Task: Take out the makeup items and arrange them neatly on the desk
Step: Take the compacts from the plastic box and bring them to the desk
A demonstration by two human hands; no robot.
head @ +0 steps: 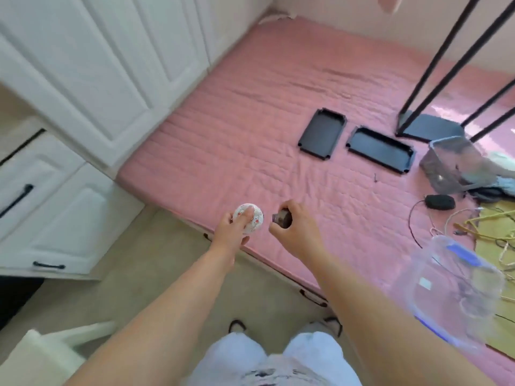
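Left hand: the left hand (232, 229) gripped a round white jar (249, 222) with a red floral pattern, fingers across its top, held over the near edge of the bed.
Right hand: the right hand (297, 229) was closed around a small dark container (282, 220) — too blurred to name more exactly — just beside the jar but apart from it.
Bed: a pink quilted mattress (250, 129) filled the middle of the room, against white cabinets (83, 65).
Trays: two black rectangular trays (322, 134) (380, 149) lay side by side on the mattress, well beyond the hands.
Boxes: a clear plastic box (457, 299) with blue trim sat at the right edge of the bed near the right forearm — a second clear bin (451, 162) lay tilted further back.
Clutter: cables (473, 232) and a small black device (439, 202) lay between the two boxes.
Stand: a black metal frame (446, 65) rose from the far right of the mattress.
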